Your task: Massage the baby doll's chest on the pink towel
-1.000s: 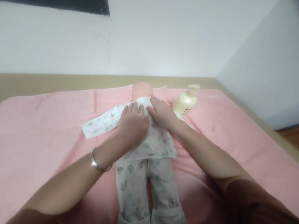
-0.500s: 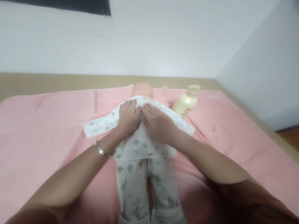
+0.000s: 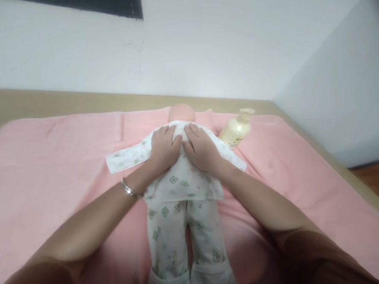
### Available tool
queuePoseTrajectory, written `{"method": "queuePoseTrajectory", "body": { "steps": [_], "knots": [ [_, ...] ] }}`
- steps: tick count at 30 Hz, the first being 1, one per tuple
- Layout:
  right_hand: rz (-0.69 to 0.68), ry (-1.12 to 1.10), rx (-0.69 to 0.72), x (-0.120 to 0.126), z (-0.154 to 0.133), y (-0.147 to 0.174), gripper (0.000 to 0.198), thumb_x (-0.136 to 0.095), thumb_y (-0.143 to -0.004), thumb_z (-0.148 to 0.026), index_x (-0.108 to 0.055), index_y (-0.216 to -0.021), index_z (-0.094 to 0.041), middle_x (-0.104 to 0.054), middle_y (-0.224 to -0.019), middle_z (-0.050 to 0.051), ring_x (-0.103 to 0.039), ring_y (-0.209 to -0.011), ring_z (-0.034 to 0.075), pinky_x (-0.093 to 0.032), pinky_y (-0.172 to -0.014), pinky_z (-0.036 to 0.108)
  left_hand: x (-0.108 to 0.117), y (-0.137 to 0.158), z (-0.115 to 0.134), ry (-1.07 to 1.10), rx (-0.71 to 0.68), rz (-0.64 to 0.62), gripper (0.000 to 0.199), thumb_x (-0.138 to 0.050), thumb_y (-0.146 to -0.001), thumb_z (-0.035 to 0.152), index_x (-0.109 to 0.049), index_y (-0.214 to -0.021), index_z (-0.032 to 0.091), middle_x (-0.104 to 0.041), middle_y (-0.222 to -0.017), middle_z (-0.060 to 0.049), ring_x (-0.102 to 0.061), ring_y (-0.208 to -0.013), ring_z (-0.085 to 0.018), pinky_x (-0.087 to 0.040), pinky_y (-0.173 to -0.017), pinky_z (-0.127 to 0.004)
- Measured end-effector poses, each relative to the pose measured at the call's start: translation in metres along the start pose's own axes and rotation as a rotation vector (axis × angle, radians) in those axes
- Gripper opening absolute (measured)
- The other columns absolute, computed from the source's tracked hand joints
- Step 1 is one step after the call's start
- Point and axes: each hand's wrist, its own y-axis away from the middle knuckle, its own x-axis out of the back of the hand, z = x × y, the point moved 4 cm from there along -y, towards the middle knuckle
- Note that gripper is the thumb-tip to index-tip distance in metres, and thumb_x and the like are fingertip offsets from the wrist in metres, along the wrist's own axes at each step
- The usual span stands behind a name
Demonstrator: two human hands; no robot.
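Observation:
A baby doll [image 3: 181, 113] lies stretched out, its bald head at the far end and its face not visible. It wears a white printed top [image 3: 182, 183] with long sleeves and matching printed pants [image 3: 169, 233] with turned-up cuffs. My left hand [image 3: 164, 147] rests flat on the upper left of the top, fingers pointing toward the head. Beside it, my right hand [image 3: 202, 146] lies flat on the upper right, thumb apart from the fingers. The two thumbs nearly meet over the middle. Neither hand grips anything.
A pink cloth [image 3: 56, 167] with some creases is spread under the doll. Just past the right sleeve, a pale yellow pump bottle [image 3: 236, 129] leans at a tilt. Behind the tan table edge [image 3: 78, 101] rises a white wall [image 3: 202, 42].
My right hand has shifted slightly outward and upward on the top, its thumb now spread. My left hand stays almost where it was.

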Motion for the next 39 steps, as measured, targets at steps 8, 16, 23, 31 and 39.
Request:
{"method": "queuePoseTrajectory", "body": {
  "steps": [8,16,23,31,39],
  "knots": [
    [-0.161,0.035,-0.075,0.005,0.018,-0.011,0.063,-0.028,-0.102,-0.039,-0.038,-0.149,0.001,-0.037,-0.158,0.025,-0.031,-0.151,0.035,-0.028,-0.123,0.055,0.006,0.026,0.028,-0.048,-0.099,0.016,0.048,-0.03,-0.097,0.022,-0.054,-0.136,0.009,-0.053,-0.146,-0.019,-0.045,-0.138,-0.034,-0.035,-0.117,-0.053],
    [-0.055,0.198,-0.011,0.012,-0.014,0.01,0.058,-0.027,-0.102,-0.033,-0.049,-0.138,0.007,-0.053,-0.142,0.029,-0.047,-0.138,0.039,-0.034,-0.12,0.054,0.019,0.005,0.014,0.121,0.042,-0.115,0.031,-0.037,-0.089,0.021,-0.064,-0.103,0.017,-0.069,-0.12,-0.011,-0.059,-0.118,-0.028,-0.046,-0.109,-0.046],
    [-0.049,0.116,-0.024,0.018,-0.023,0.014,0.053,-0.028,-0.101,-0.029,-0.051,-0.137,0.002,-0.054,-0.144,0.026,-0.046,-0.14,0.034,-0.037,-0.119,0.052,0.015,-0.008,-0.001,0.15,0.096,-0.133,0.025,-0.034,-0.092,0.027,-0.057,-0.087,0.019,-0.069,-0.106,-0.01,-0.062,-0.102,-0.024,-0.05,-0.1,-0.041],
    [-0.132,0.023,-0.157,0.018,0.015,-0.016,0.037,-0.03,-0.102,-0.031,-0.06,-0.112,-0.013,-0.067,-0.126,0.017,-0.062,-0.115,0.029,-0.048,-0.101,0.043,0.01,0.01,0.02,-0.106,-0.106,-0.019,0.034,-0.029,-0.096,0.021,-0.062,-0.094,0.014,-0.065,-0.105,-0.017,-0.058,-0.107,-0.031,-0.048,-0.101,-0.049],
    [-0.104,0.117,-0.105,0.013,0.014,-0.015,0.039,-0.026,-0.103,-0.028,-0.058,-0.115,-0.01,-0.066,-0.124,0.018,-0.06,-0.117,0.029,-0.044,-0.103,0.042,0.008,0.012,0.016,0.017,-0.079,0.027,0.03,-0.038,-0.091,0.019,-0.067,-0.095,0.017,-0.068,-0.114,-0.014,-0.059,-0.118,-0.029,-0.047,-0.11,-0.049]
  ]
}}
